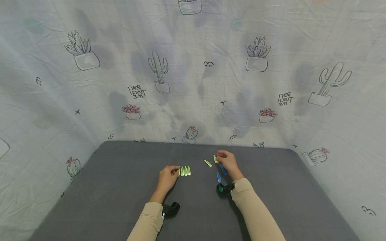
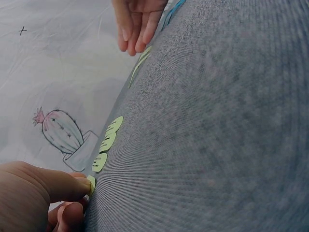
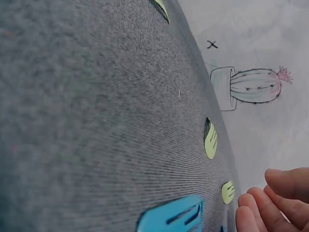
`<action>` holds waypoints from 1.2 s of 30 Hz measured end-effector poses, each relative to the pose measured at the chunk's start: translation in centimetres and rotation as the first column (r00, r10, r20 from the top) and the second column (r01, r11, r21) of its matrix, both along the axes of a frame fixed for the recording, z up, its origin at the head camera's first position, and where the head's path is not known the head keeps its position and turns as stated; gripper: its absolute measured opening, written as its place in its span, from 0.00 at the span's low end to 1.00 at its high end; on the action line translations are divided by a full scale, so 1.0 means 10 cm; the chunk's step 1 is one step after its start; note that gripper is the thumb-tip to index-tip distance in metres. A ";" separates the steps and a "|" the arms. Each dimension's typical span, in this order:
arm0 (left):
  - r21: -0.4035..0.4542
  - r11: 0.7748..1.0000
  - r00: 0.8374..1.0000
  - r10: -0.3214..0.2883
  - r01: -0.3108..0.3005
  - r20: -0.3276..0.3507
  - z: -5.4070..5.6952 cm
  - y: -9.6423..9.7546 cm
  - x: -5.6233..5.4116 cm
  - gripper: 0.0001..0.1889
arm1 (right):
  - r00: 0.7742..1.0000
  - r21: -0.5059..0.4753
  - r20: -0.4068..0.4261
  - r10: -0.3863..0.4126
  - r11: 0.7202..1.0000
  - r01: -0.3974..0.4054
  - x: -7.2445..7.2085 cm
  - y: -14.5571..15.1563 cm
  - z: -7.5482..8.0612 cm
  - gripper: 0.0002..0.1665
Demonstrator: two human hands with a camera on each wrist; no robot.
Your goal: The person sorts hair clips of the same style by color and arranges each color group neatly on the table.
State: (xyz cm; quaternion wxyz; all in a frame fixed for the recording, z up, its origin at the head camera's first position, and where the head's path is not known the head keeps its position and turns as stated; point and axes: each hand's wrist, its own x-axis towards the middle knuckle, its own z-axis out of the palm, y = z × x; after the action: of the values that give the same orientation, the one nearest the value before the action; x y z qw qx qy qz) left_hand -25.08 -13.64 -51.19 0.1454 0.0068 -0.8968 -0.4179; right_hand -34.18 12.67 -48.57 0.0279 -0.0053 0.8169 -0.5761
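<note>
My left hand (image 1: 167, 177) pinches a yellow-green snap hair clip (image 2: 91, 184) at the left end of a short row. The other clips of that row (image 1: 185, 171) lie side by side on the grey table, just right of the fingertips. Over on the right, my right hand (image 1: 228, 162) hovers with loosely bent fingers (image 3: 256, 205) that hold nothing. Close to its fingertips lies one yellow-green clip (image 1: 215, 159), and a tilted one (image 1: 207, 163) rests further left. Two blue hair clips (image 1: 223, 170) (image 1: 218, 177) lie beneath and beside the right hand and wrist.
The dark grey tabletop (image 1: 114, 190) runs back to a pale cloth (image 1: 193, 83) printed with potted cacti, which also hangs at both sides. Each wrist carries a black camera mount, one on the left (image 1: 171, 209) and one on the right (image 1: 224, 188).
</note>
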 end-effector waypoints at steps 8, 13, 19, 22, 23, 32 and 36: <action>0.000 1.000 1.000 0.002 -0.002 0.006 0.01 0.01 0.00 0.09 | 1.000 0.076 0.028 -0.010 0.997 0.008 -0.05 -0.01 0.00 0.23; -0.005 1.000 1.000 0.003 -0.003 -0.001 0.00 0.01 -0.01 0.09 | 1.000 0.185 -0.003 -0.006 0.983 0.006 -0.09 -0.02 -0.02 0.22; -0.007 1.000 1.000 0.002 -0.002 0.004 -0.01 0.01 -0.01 0.09 | 1.000 0.281 -0.010 -0.008 0.960 0.011 -0.11 -0.06 -0.03 0.20; -0.008 1.000 1.000 0.007 -0.007 0.007 -0.02 0.01 -0.01 0.09 | 1.000 0.316 -0.021 -0.011 0.949 0.017 -0.11 -0.07 -0.02 0.19; -0.009 1.000 1.000 0.009 -0.009 0.006 -0.02 0.01 -0.01 0.09 | 1.000 0.327 -0.027 -0.007 0.945 0.015 -0.12 -0.08 -0.02 0.18; -0.005 1.000 1.000 0.013 -0.013 0.017 -0.02 0.02 -0.01 0.09 | 0.999 0.401 -0.032 0.014 0.916 0.000 -0.14 -0.10 0.03 0.16; -0.001 1.000 1.000 0.015 -0.015 0.012 -0.01 0.02 -0.01 0.09 | 1.000 0.377 -0.002 0.009 0.926 -0.007 -0.14 -0.09 0.03 0.17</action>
State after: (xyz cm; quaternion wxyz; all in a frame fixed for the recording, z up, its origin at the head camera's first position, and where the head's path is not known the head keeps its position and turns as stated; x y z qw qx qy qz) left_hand -25.13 -13.44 -51.33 0.1433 0.0158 -0.8978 -0.4162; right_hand -35.55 11.77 -48.27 0.0292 -0.0042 0.9124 -0.4082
